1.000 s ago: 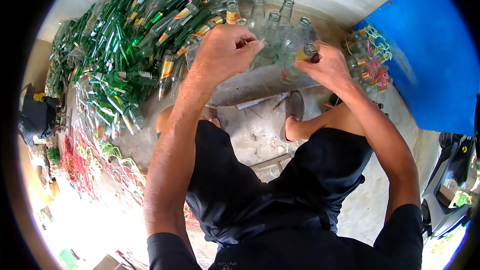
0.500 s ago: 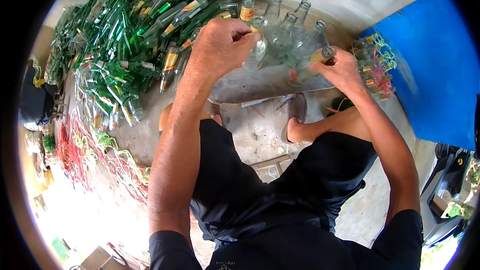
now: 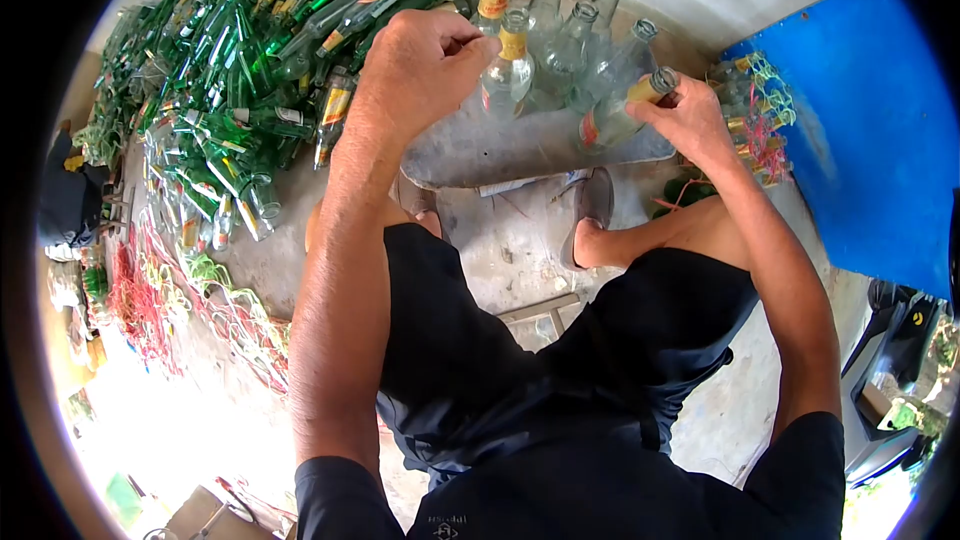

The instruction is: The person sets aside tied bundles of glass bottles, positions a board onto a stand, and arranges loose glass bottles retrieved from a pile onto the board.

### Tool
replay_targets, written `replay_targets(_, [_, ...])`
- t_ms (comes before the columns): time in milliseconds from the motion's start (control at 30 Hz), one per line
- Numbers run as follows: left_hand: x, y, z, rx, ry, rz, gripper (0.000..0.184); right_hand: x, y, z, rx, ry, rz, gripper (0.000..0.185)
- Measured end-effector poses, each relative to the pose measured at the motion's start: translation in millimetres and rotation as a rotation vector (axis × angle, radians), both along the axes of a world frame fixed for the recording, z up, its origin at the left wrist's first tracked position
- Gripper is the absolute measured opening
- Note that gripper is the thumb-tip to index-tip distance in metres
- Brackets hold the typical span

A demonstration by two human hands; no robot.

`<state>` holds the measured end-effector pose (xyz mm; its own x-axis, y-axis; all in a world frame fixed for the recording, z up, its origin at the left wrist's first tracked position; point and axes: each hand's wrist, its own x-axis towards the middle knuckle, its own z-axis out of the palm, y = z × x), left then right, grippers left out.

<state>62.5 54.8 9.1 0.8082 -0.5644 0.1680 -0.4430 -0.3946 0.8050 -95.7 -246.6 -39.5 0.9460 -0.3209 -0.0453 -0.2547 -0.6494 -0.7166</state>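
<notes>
My right hand (image 3: 693, 122) grips the neck of a clear glass bottle (image 3: 612, 126) with a yellow neck label. The bottle leans with its mouth toward the hand, its base low over a grey board (image 3: 470, 162). My left hand (image 3: 425, 65) is closed, thumb against fingers, just left of an upright clear bottle (image 3: 508, 85) with a yellow neck label. Whatever those fingers may hold is hidden. Behind stand several more clear bottles, among them one with an orange-yellow label (image 3: 492, 4) and a plain one (image 3: 569, 52).
A large heap of mostly green bottles (image 3: 250, 50) lies at the left against the wall. Tangled pink and green strings (image 3: 225, 310) spread over the floor below it. On the right, string-tied bottles (image 3: 755, 125) stand beside a blue panel (image 3: 860, 140).
My left hand has moved left and slightly up, away from the yellow-labelled upright bottle. My right hand still grips the leaning bottle. The view has shifted a little.
</notes>
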Motion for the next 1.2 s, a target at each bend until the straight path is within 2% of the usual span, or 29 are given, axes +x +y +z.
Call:
replay_targets(167, [-1.4,6.9,7.9,0.013,0.064,0.034,0.024,0.6,-8.9,-13.8,-0.001,-0.007,-0.004,0.022])
replay_targets(233, [6.2,17.1,-4.0,-0.037,0.004,0.015,0.025,1.2,-15.5,-17.8,-0.027,0.064,0.029,0.032])
replay_targets(300, [0.5,26.8,8.2,0.029,0.129,0.066,0.027,-0.4,-14.9,-14.8,-0.123,0.11,0.001,0.041])
replay_targets(500, [-0.1,65.4,10.1,0.15,0.152,0.208,0.027,-11.1,-9.5,-1.5,-0.048,0.102,-0.001,0.053])
replay_targets(533, [0.4,73.1,10.1,0.161,0.182,0.232,0.027,-12.2,-9.4,0.7,-0.036,0.181,-0.021,0.056])
replay_targets(633, [6.9,93.9,7.1,0.181,0.158,0.279,0.028,-24.3,-9.0,3.4,-0.118,0.216,-0.088,0.056])
replay_targets(767, [10.9,115.8,4.2,0.186,0.181,0.336,0.027,-53.9,-0.2,11.6,-0.169,0.295,0.019,0.029])
replay_targets(867, [11.3,123.4,4.8,0.207,0.185,0.352,0.028,-70.7,24.5,26.2,-0.054,0.491,0.079,0.022])
replay_targets(967, [15.0,134.6,1.6,0.2,0.198,0.358,0.028,-87.5,47.2,33.5,-0.146,0.348,0.266,0.018])
replay_targets(1067, [15.5,141.5,0.8,0.227,0.221,0.384,0.026,-87.8,61.9,41.6,-0.035,0.347,0.218,0.012])
replay_targets(1200, [12.4,146.5,2.5,0.24,0.237,0.448,0.024,-95.0,66.2,35.2,-0.051,0.239,0.234,0.013])
